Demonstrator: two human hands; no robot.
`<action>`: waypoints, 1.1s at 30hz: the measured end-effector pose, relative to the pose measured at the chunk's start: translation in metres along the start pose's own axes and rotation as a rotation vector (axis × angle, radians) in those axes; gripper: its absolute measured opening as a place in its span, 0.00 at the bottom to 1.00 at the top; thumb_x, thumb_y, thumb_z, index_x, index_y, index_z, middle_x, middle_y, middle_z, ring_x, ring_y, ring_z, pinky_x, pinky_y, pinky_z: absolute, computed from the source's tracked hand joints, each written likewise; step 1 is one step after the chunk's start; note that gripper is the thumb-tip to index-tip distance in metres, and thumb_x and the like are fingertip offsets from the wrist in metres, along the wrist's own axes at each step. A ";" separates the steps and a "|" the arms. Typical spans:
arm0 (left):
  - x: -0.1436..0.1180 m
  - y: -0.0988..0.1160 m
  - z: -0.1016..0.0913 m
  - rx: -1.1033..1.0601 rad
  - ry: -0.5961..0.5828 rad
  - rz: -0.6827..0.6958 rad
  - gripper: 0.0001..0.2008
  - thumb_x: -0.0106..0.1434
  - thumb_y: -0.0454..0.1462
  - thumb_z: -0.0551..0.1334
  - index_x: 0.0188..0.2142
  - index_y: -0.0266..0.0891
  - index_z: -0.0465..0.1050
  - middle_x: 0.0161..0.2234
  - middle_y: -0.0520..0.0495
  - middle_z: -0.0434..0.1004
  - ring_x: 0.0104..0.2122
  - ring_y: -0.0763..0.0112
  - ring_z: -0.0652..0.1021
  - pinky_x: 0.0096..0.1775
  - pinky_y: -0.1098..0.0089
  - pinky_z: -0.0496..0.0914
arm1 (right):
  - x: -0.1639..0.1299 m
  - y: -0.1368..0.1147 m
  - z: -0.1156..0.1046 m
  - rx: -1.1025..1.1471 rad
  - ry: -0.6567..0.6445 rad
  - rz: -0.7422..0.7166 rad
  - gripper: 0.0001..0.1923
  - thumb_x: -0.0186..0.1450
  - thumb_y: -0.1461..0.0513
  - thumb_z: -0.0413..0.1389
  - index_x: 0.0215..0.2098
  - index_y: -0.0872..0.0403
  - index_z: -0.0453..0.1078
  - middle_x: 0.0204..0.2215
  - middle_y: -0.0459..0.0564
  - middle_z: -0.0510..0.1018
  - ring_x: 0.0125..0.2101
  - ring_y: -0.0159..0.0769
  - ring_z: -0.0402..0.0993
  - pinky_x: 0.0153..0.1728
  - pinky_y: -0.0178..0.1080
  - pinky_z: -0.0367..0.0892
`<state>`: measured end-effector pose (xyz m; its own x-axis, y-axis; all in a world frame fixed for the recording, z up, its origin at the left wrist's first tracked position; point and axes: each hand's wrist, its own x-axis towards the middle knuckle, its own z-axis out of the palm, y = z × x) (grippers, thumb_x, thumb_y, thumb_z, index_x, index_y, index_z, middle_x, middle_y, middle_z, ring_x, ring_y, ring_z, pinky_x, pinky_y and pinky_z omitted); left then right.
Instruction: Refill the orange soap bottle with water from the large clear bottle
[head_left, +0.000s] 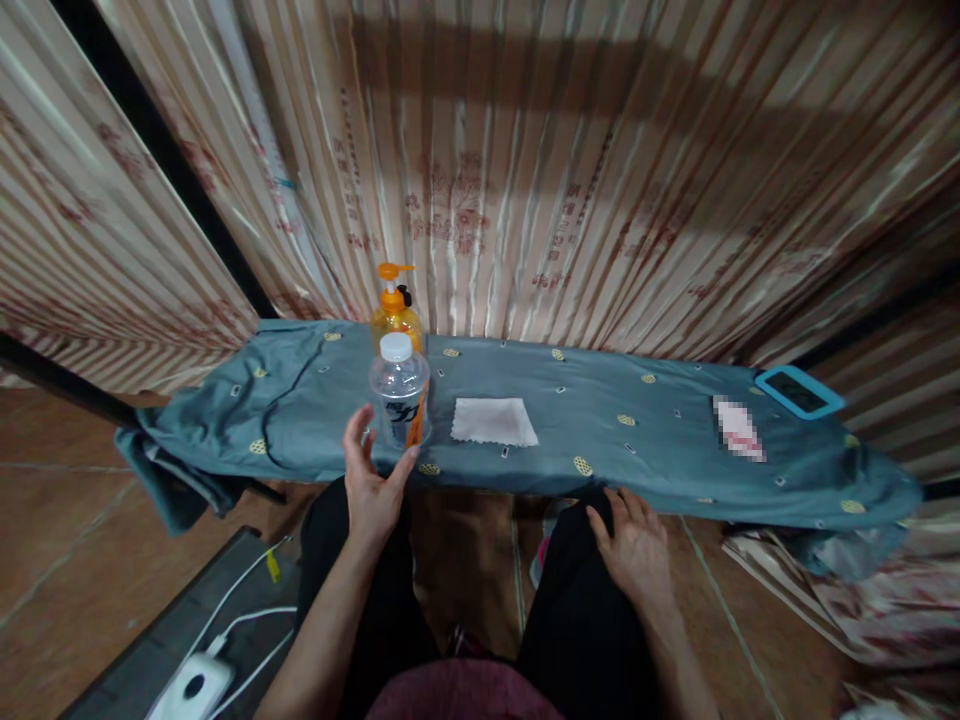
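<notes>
A clear plastic bottle (400,390) with a white cap and an orange and black label stands upright on the cloth-covered table. My left hand (373,490) is at its near left side, thumb and fingers apart; whether the fingertips touch the bottle, I cannot tell. Just behind stands a yellow pump bottle (393,322) with an orange pump top, partly hidden by the clear one. To the right of these lies a flat white cloth (495,421) with a zigzag edge. My right hand (634,540) rests on my right knee, fingers loosely spread, holding nothing.
A blue-green patterned cloth (570,410) covers the narrow table. At its right end are a blue-framed device (799,391) and a blurred-out small item (739,428). Pleated curtains (480,150) hang behind. Lower left, a white device (193,686) with cables lies on a dark surface.
</notes>
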<state>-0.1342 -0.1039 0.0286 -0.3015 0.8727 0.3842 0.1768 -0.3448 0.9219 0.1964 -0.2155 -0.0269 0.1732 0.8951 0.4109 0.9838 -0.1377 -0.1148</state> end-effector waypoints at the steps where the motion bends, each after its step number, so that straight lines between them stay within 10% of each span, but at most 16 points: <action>1: 0.007 -0.002 0.001 0.049 0.022 0.019 0.46 0.54 0.46 0.73 0.66 0.45 0.53 0.70 0.36 0.54 0.71 0.53 0.56 0.68 0.53 0.53 | 0.000 0.001 0.000 -0.004 0.016 0.000 0.43 0.74 0.45 0.34 0.50 0.74 0.75 0.48 0.76 0.78 0.49 0.69 0.74 0.49 0.63 0.70; 7: 0.059 -0.013 0.032 0.090 0.030 0.024 0.66 0.45 0.45 0.77 0.71 0.37 0.35 0.73 0.27 0.38 0.73 0.48 0.45 0.70 0.53 0.44 | 0.000 0.002 0.002 0.020 0.086 0.022 0.47 0.72 0.41 0.32 0.47 0.73 0.76 0.47 0.74 0.80 0.47 0.67 0.76 0.48 0.61 0.72; 19: 0.065 -0.036 0.032 0.131 -0.014 -0.174 0.55 0.44 0.41 0.77 0.67 0.42 0.51 0.64 0.35 0.65 0.64 0.49 0.68 0.65 0.53 0.61 | 0.022 -0.010 0.000 0.312 0.068 0.155 0.50 0.68 0.35 0.37 0.46 0.73 0.77 0.46 0.77 0.80 0.47 0.70 0.78 0.50 0.65 0.72; 28: 0.070 -0.040 0.029 0.168 -0.038 -0.184 0.48 0.42 0.43 0.76 0.61 0.38 0.59 0.56 0.35 0.74 0.56 0.47 0.76 0.57 0.53 0.69 | 0.137 -0.140 -0.050 0.707 -0.038 -0.194 0.17 0.72 0.58 0.53 0.51 0.61 0.73 0.42 0.56 0.84 0.41 0.40 0.83 0.46 0.38 0.75; 33: 0.072 -0.043 0.026 0.149 -0.052 -0.171 0.47 0.42 0.42 0.76 0.61 0.40 0.60 0.54 0.37 0.76 0.55 0.47 0.77 0.56 0.54 0.70 | 0.219 -0.220 -0.078 0.487 -0.135 -0.499 0.17 0.73 0.57 0.55 0.51 0.63 0.74 0.31 0.53 0.84 0.34 0.47 0.83 0.34 0.40 0.70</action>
<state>-0.1394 -0.0174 0.0150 -0.2914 0.9319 0.2162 0.2651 -0.1385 0.9542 0.0216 -0.0228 0.1588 -0.3312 0.8510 0.4075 0.8063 0.4796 -0.3462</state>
